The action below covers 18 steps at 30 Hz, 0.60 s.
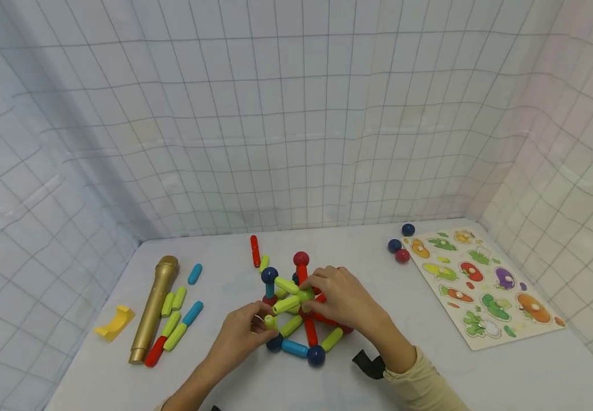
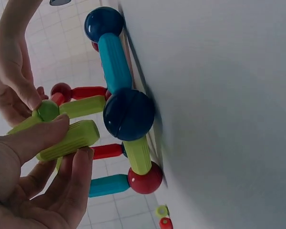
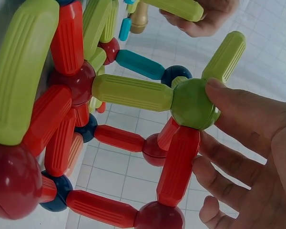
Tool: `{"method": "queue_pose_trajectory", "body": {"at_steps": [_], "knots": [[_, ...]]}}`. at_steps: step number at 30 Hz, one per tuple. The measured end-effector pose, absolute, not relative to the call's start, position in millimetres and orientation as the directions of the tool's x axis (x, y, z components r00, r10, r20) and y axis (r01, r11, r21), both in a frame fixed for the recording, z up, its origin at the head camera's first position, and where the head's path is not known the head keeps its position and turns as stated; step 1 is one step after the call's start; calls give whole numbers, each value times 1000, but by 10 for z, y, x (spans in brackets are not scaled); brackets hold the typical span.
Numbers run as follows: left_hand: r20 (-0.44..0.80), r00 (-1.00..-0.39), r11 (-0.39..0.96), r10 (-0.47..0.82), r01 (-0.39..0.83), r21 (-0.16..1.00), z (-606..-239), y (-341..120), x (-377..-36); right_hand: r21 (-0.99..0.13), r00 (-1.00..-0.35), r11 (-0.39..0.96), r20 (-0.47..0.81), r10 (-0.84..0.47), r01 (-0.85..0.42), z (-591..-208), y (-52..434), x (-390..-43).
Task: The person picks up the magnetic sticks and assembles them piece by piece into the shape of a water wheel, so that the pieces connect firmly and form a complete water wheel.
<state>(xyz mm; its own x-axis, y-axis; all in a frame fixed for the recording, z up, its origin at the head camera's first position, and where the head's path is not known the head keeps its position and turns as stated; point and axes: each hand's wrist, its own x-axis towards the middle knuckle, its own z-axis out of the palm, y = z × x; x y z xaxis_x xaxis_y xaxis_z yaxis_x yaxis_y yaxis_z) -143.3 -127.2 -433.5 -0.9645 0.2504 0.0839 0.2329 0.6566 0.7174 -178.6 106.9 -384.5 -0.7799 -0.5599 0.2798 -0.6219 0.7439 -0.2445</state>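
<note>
A rod-and-ball structure (image 1: 301, 311) is standing near the middle of the white worktop (image 1: 481, 377), built of ribbed green, red and blue rods joined by dark blue and red balls. The left hand (image 1: 242, 337) is pinching a loose green rod (image 2: 69, 140) between thumb and fingers, holding it just beside the structure's near side; in the left wrist view that rod is lying close to a green ball (image 3: 193, 103) without clearly touching it. The right hand (image 1: 343, 297) is resting on the structure from the right, its thumb and fingertips pressing round the green ball, where several green rods and a red rod are meeting. To the left, a gold toy microphone (image 1: 153, 308) is lying on the worktop, with a yellow curved piece (image 1: 115, 322) just beyond it and loose rods (image 1: 175, 319) in green, blue and red beside it. A single red rod (image 1: 255, 250) is lying behind the structure. To the right, three loose balls (image 1: 399, 246) are sitting near a wooden vegetable puzzle board (image 1: 481, 285). No brand, label or writing is readable on any piece. A black strap (image 1: 368, 363) is showing at the right wrist, next to a cream sleeve (image 1: 425, 388).
</note>
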Motion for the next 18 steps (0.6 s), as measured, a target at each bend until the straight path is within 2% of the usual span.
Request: {"method": "queue_pose_trajectory", "body": {"at_steps": [6,12,18], "knots": [[29,-959,713,283,230,663,-4361,-1186,-1425,-247,-768,730,285,-573,-637,-3849,1078,-1782],[-138,-957,859,255,159,486,-4419,-1159,-1428,-247,-771,732,265,-579,-635,-3855,1072,-1781],[-167,-948,858,270,159,488,-4408,-1209,-1531,-205,-768,745,264,-583,-635,-3834,1077,-1773]]}}
